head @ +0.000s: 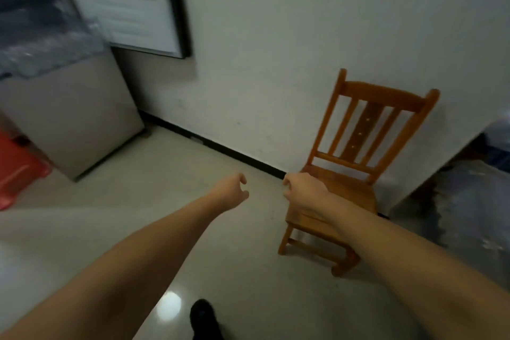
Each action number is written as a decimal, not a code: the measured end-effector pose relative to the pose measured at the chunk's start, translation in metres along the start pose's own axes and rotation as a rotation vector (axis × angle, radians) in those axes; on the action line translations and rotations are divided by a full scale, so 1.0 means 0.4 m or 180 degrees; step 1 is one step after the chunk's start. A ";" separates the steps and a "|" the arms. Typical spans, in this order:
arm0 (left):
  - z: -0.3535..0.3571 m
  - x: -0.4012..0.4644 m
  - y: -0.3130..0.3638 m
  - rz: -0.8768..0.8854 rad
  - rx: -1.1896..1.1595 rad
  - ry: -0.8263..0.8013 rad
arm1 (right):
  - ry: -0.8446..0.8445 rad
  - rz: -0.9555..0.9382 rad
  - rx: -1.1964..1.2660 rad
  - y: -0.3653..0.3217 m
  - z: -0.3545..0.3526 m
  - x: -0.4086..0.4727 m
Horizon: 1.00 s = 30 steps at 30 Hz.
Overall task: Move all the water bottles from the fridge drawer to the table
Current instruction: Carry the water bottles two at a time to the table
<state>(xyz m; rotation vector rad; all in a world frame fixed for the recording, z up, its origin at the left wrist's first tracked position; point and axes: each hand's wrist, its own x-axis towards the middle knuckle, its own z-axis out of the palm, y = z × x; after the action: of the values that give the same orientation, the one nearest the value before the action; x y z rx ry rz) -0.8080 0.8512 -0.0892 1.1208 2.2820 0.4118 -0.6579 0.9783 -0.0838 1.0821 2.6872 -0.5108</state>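
Observation:
The fridge (74,119) stands at the left with its upper door (129,16) swung open against the wall. A clear drawer (41,44) juts out of it; its contents are blurred, and pale bottle-like shapes show inside. The table (469,201), under a patterned cover, shows at the right edge. Blurred clear and blue things (499,143) sit at its far end. Both my arms reach forward over the floor between fridge and table. My left hand (231,192) and my right hand (303,192) have loosely curled fingers and hold nothing.
A wooden chair (356,168) stands against the white wall, just behind my right hand. A red plastic thing (16,168) sits on the floor at the far left. My dark shoe (202,317) shows at the bottom on the pale tiled floor.

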 end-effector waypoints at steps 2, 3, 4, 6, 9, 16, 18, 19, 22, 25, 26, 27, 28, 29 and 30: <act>-0.073 0.059 -0.088 -0.0111 -0.0035 0.0142 | 0.0008 -0.0185 -0.0018 -0.092 -0.006 0.117; -0.110 0.087 -0.128 -0.0157 -0.0072 0.0189 | 0.0033 -0.0240 -0.0029 -0.137 -0.008 0.170; -0.160 0.119 -0.179 -0.0214 -0.0108 0.0223 | 0.0032 -0.0291 -0.0040 -0.195 -0.014 0.232; -0.233 0.157 -0.239 -0.0324 -0.0190 0.0275 | -0.0018 -0.0358 -0.0083 -0.271 -0.025 0.309; -0.374 0.228 -0.368 -0.0481 -0.0318 0.0465 | 0.0029 -0.0549 -0.0154 -0.425 -0.055 0.457; -0.573 0.285 -0.603 -0.0832 -0.0527 0.0712 | -0.0107 -0.0963 -0.0355 -0.719 -0.074 0.688; -0.629 0.307 -0.678 -0.0983 -0.0626 0.0852 | -0.0157 -0.1154 -0.0431 -0.817 -0.080 0.758; -0.652 0.317 -0.707 -0.1039 -0.0660 0.0907 | -0.0185 -0.1226 -0.0461 -0.857 -0.081 0.788; -0.725 0.368 -0.792 -0.1161 -0.0664 0.1037 | -0.0271 -0.1402 -0.0527 -0.969 -0.077 0.891; -0.813 0.453 -0.872 -0.1178 -0.0618 0.1168 | -0.0261 -0.1586 -0.0513 -1.073 -0.084 1.019; -0.852 0.494 -0.902 -0.1185 -0.0592 0.1222 | -0.0256 -0.1665 -0.0518 -1.115 -0.093 1.077; -0.884 0.531 -0.928 -0.1178 -0.0580 0.1259 | -0.0254 -0.1725 -0.0507 -1.150 -0.099 1.131; -0.917 0.566 -0.952 -0.1185 -0.0564 0.1287 | -0.0237 -0.1770 -0.0512 -1.185 -0.108 1.181; -0.956 0.602 -0.981 -0.1206 -0.0555 0.1312 | -0.0215 -0.1828 -0.0514 -1.226 -0.121 1.236; -0.983 0.627 -1.002 -0.1250 -0.0563 0.1308 | -0.0223 -0.1871 -0.0517 -1.255 -0.132 1.274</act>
<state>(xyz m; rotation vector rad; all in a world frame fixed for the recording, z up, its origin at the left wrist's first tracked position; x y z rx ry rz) -1.4199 0.7982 -0.0611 0.5123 2.6768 0.7179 -1.3752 0.9828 -0.0712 0.2120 2.8953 -0.3933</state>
